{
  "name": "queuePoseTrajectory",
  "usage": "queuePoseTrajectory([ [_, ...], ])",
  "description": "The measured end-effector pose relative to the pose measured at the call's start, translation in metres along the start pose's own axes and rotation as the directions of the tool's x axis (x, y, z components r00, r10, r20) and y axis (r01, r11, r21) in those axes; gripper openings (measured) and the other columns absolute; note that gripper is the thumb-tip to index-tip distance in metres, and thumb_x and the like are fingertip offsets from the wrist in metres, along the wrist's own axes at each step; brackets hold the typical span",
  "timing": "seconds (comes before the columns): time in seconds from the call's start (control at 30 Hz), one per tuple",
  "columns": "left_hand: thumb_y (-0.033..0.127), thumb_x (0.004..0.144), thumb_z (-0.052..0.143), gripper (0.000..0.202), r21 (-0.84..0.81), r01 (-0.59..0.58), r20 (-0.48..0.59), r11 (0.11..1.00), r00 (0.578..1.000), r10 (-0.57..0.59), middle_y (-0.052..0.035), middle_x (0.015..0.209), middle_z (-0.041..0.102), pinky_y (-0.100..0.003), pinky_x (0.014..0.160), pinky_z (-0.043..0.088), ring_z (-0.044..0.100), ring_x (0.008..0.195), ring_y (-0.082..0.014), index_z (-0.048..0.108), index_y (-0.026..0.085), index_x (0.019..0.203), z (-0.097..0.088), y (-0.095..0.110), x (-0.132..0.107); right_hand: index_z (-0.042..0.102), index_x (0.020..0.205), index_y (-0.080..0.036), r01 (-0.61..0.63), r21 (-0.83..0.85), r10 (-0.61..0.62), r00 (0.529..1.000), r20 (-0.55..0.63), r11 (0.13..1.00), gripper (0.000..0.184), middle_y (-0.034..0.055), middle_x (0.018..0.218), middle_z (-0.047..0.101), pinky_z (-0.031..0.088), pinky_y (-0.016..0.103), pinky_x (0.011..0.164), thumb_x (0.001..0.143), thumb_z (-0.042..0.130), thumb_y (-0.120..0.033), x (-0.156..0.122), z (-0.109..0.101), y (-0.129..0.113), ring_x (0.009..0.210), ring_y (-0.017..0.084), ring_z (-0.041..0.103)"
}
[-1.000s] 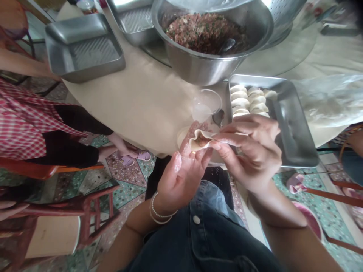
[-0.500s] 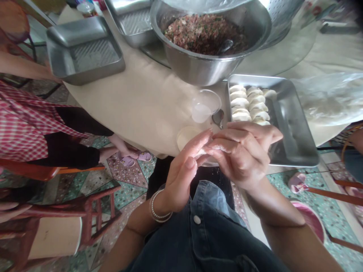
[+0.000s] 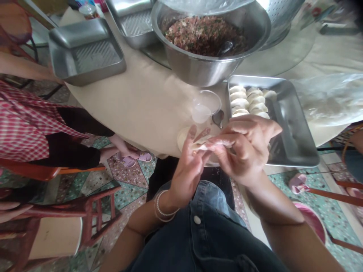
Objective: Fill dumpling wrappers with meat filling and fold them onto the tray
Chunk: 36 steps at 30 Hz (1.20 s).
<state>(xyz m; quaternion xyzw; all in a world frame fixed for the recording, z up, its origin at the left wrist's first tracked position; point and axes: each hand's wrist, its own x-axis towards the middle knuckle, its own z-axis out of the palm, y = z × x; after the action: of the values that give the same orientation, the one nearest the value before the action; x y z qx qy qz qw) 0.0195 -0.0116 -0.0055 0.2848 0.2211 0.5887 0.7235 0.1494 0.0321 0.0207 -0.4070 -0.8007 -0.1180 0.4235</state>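
Observation:
Just beyond the table's near edge, a dumpling (image 3: 199,146) of pale dough is held between my hands, mostly hidden by fingers. My right hand (image 3: 244,149) pinches its edge between thumb and fingertips, which have flour on them. Against its other side rest the fingers and thumb of my left hand (image 3: 184,173), the upper fingers somewhat apart. A round dough wrapper (image 3: 183,136) lies on the table, partly behind my left hand. Past it are a clear plastic bowl (image 3: 202,112) and a spoon (image 3: 217,118). Folded dumplings (image 3: 238,102) stand in rows in a metal tray (image 3: 295,132) at the right.
A large steel bowl (image 3: 198,70) of minced filling (image 3: 198,34), with a spoon in it, stands at the back. Two more metal trays are at the left, one a deep tray (image 3: 85,77). Plastic bag (image 3: 334,98) lies right. A person in a checked garment (image 3: 25,124) is at left.
My left hand has turned and its fingers have opened apart, showing more of the dumpling. My right hand keeps its pinch almost in place.

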Motion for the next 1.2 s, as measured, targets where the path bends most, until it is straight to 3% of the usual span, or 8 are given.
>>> queuePoseTrajectory([
  [0.13, 0.035, 0.089, 0.057, 0.054, 0.038, 0.009, 0.011, 0.999, 1.0, -0.01, -0.0017, 0.149, 0.045, -0.043, 0.12, 0.03, 0.025, 0.148, -0.0228, 0.04, 0.034, 0.14, 0.008, -0.011, -0.006, 0.068, 0.093, -0.025, -0.039, 0.137, 0.038, 0.999, 0.004, 0.99, 0.006, 0.0016, 0.087, 0.066, 0.036, 0.044, 0.086, 0.087, 0.066, -0.028, 0.001, 0.004, 0.001, 0.098, 0.022, 0.061],
  [0.27, 0.036, 0.087, 0.06, 0.054, 0.078, 0.027, 0.005, 0.997, 1.0, -0.027, -0.003, 0.141, 0.051, -0.045, 0.119, 0.032, 0.027, 0.147, -0.025, 0.042, 0.033, 0.137, 0.01, -0.007, -0.006, 0.067, 0.11, -0.026, -0.056, 0.286, 0.037, 0.997, 0.072, 0.957, 0.031, 0.0006, 0.092, 0.07, 0.042, 0.042, 0.085, 0.08, 0.074, -0.028, 0.001, 0.007, 0.002, 0.095, 0.021, 0.061],
  [0.47, 0.033, 0.089, 0.059, 0.059, 0.144, -0.06, 0.013, 0.988, 0.998, 0.059, 0.0011, 0.14, 0.053, -0.042, 0.117, 0.037, 0.036, 0.143, -0.0226, 0.034, 0.041, 0.142, 0.008, -0.004, -0.001, 0.071, 0.093, -0.03, -0.123, 0.292, 0.099, 0.991, 0.096, 0.949, 0.016, -0.0028, 0.084, 0.068, 0.041, 0.042, 0.085, 0.079, 0.075, -0.024, 0.003, 0.006, 0.002, 0.092, 0.019, 0.059],
  [0.63, 0.029, 0.092, 0.056, 0.057, 0.181, -0.145, 0.055, 0.973, 0.989, 0.137, 0.01, 0.141, 0.054, -0.033, 0.113, 0.041, 0.043, 0.139, -0.0185, 0.035, 0.049, 0.14, 0.004, -0.006, 0.002, 0.071, 0.091, -0.029, -0.076, 0.317, 0.048, 0.994, 0.094, 0.945, 0.014, -0.0007, 0.088, 0.064, 0.043, 0.041, 0.087, 0.08, 0.073, -0.022, 0.003, 0.004, 0.003, 0.096, 0.019, 0.056],
  [0.8, 0.029, 0.092, 0.056, 0.043, 0.193, -0.126, 0.041, 0.973, 0.992, 0.12, 0.0068, 0.145, 0.051, -0.037, 0.113, 0.043, 0.045, 0.137, -0.0217, 0.05, 0.043, 0.133, -0.001, -0.005, 0.003, 0.068, 0.088, -0.027, -0.078, 0.285, 0.037, 0.989, 0.145, 0.955, 0.005, 0.0011, 0.096, 0.06, 0.04, 0.047, 0.089, 0.084, 0.069, -0.025, 0.007, 0.0, 0.003, 0.103, 0.023, 0.056],
  [1.0, 0.025, 0.091, 0.059, 0.04, 0.229, -0.139, 0.025, 0.963, 0.99, 0.137, 0.0008, 0.131, 0.063, -0.034, 0.099, 0.054, 0.061, 0.118, -0.0182, 0.056, 0.038, 0.128, -0.007, -0.005, 0.002, 0.063, 0.112, -0.027, -0.107, 0.262, 0.071, 0.987, 0.143, 0.959, 0.033, 0.004, 0.102, 0.06, 0.041, 0.046, 0.088, 0.081, 0.073, -0.031, 0.008, 0.0, 0.009, 0.102, 0.024, 0.056],
  [1.1, 0.023, 0.091, 0.058, 0.051, 0.187, -0.09, 0.025, 0.978, 0.996, 0.087, 0.0032, 0.141, 0.055, -0.038, 0.108, 0.047, 0.054, 0.129, -0.0192, 0.046, 0.042, 0.137, -0.006, -0.004, 0.004, 0.068, 0.105, -0.035, -0.104, 0.277, 0.059, 0.984, 0.165, 0.955, 0.023, 0.0015, 0.107, 0.059, 0.039, 0.048, 0.091, 0.083, 0.07, -0.031, 0.008, 0.0, 0.013, 0.107, 0.024, 0.054],
  [1.2, 0.019, 0.091, 0.057, 0.058, 0.208, -0.092, 0.059, 0.974, 0.995, 0.081, 0.0074, 0.145, 0.051, -0.039, 0.113, 0.042, 0.046, 0.136, -0.0203, 0.04, 0.044, 0.14, -0.006, -0.001, 0.009, 0.071, 0.093, -0.031, -0.096, 0.356, 0.034, 0.984, 0.176, 0.929, 0.01, 0.0013, 0.1, 0.057, 0.039, 0.046, 0.093, 0.085, 0.068, -0.027, 0.009, -0.001, 0.015, 0.104, 0.021, 0.054],
])
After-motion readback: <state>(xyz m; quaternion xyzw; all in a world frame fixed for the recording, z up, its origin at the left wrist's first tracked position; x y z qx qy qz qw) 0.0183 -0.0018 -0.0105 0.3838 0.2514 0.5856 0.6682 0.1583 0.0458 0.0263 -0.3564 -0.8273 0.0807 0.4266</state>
